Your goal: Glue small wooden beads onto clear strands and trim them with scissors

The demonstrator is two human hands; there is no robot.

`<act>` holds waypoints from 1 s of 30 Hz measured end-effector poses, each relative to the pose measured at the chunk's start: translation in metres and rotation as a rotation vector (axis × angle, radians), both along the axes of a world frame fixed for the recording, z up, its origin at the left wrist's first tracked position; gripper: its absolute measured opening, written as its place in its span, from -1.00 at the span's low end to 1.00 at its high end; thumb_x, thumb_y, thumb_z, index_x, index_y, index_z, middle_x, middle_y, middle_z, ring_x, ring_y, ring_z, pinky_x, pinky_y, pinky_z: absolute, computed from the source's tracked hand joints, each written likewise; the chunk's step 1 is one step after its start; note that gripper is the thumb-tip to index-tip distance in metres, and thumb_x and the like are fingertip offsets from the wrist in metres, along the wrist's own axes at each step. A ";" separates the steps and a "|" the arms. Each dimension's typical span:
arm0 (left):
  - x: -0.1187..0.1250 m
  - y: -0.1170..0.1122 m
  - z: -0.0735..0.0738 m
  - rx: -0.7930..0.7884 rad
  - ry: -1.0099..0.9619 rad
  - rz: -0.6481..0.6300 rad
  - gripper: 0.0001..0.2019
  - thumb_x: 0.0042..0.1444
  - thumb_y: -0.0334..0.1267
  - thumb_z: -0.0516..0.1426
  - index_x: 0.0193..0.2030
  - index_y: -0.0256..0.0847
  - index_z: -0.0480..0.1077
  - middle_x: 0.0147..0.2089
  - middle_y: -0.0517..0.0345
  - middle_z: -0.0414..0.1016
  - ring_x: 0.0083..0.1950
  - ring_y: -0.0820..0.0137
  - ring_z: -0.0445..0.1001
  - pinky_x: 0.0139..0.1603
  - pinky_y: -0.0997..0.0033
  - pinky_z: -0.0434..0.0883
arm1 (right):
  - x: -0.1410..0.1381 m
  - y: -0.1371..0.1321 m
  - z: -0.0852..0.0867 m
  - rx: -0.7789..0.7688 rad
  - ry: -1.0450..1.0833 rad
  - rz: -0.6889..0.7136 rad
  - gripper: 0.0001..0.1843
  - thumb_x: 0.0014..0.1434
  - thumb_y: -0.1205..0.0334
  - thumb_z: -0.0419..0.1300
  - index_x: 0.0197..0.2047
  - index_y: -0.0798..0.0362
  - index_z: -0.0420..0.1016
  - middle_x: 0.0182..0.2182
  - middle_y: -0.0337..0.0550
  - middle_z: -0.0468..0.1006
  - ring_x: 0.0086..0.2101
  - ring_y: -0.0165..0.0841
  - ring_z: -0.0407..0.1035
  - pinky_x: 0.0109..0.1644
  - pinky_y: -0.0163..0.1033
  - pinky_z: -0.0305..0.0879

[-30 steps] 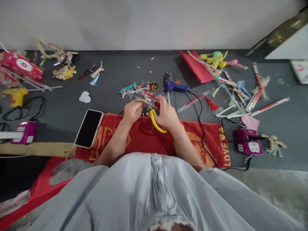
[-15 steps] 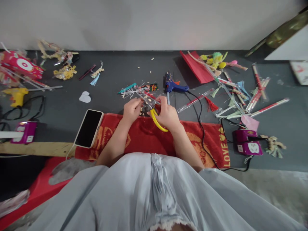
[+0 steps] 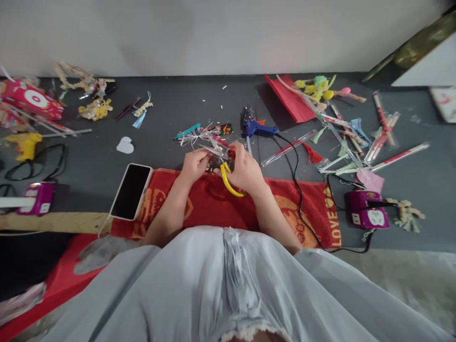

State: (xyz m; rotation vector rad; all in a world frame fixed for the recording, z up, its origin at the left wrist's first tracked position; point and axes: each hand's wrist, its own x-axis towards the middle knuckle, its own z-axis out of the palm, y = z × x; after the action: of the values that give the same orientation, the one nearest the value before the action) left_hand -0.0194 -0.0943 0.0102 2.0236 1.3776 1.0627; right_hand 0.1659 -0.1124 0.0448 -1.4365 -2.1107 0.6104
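While right hand [image 3: 246,172] grips, scissors [image 3: 225,177] (yellow-handled) point leftward.

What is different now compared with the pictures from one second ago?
Very little. The right hand keeps the yellow scissors and has shifted slightly left, toward the left hand, which still pinches the small craft piece. Nothing was taken or let go. The phone, blue glue gun and red towel stayed put.

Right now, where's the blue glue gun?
Head view, centre: the blue glue gun lies just beyond the right hand holding yellow scissors, left of the red paper.
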 end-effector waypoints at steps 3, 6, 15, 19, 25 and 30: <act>0.000 -0.001 0.001 0.015 0.016 -0.021 -0.55 0.28 -0.06 -0.07 -0.49 -0.24 0.45 -0.54 0.14 0.47 -0.51 0.50 0.44 -0.42 0.52 0.36 | 0.000 0.000 0.000 0.015 -0.006 0.007 -0.21 0.03 -0.24 0.17 0.12 0.19 0.17 0.00 0.18 0.49 0.00 0.01 0.39 0.05 0.04 0.34; -0.001 -0.001 -0.001 0.056 0.027 -0.024 -0.60 0.27 -0.14 -0.05 -0.49 -0.23 0.44 -0.48 0.11 0.51 -0.41 0.46 0.50 -0.34 0.50 0.40 | 0.000 0.001 -0.001 0.013 0.000 0.007 -0.23 0.03 -0.23 0.17 0.11 0.17 0.18 -0.02 0.17 0.50 -0.01 0.01 0.40 0.04 0.06 0.34; -0.001 0.000 -0.001 0.033 0.070 -0.028 -0.65 0.23 -0.19 -0.06 -0.46 -0.22 0.45 -0.40 0.08 0.57 -0.33 0.43 0.53 -0.27 0.48 0.42 | 0.000 0.000 0.002 -0.029 -0.040 -0.013 -0.32 0.07 -0.15 0.14 0.11 0.14 0.20 -0.05 0.14 0.53 -0.07 0.00 0.45 -0.02 0.03 0.38; -0.004 0.000 0.001 0.034 0.083 0.031 -0.60 0.26 -0.12 -0.06 -0.50 -0.22 0.43 -0.50 0.10 0.51 -0.42 0.45 0.47 -0.35 0.48 0.37 | -0.002 -0.002 0.007 -0.098 -0.117 -0.071 -0.35 0.09 -0.14 0.11 0.12 0.10 0.20 -0.20 0.05 0.60 -0.23 -0.01 0.51 -0.17 0.00 0.39; -0.006 0.000 0.002 0.049 0.093 0.049 -0.59 0.28 -0.10 -0.09 -0.49 -0.22 0.38 -0.52 0.11 0.48 -0.46 0.45 0.44 -0.38 0.47 0.33 | -0.004 -0.002 0.010 -0.141 -0.175 -0.096 -0.39 0.10 -0.12 0.09 0.11 0.08 0.21 -0.28 -0.01 0.61 -0.31 -0.04 0.52 -0.27 -0.07 0.36; -0.006 0.000 0.000 0.037 0.146 0.033 -0.60 0.29 -0.10 -0.12 -0.41 -0.22 0.40 -0.46 0.09 0.50 -0.41 0.44 0.45 -0.35 0.47 0.34 | -0.005 -0.002 0.009 -0.138 -0.173 -0.121 -0.37 0.09 -0.15 0.09 0.11 0.08 0.21 -0.30 0.00 0.61 -0.32 -0.04 0.52 -0.29 -0.08 0.36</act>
State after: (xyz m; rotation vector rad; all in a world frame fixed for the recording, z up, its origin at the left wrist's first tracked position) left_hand -0.0250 -0.0948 0.0104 2.1496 1.4780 0.9778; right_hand 0.1609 -0.1143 0.0538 -1.7354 -2.1266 0.6147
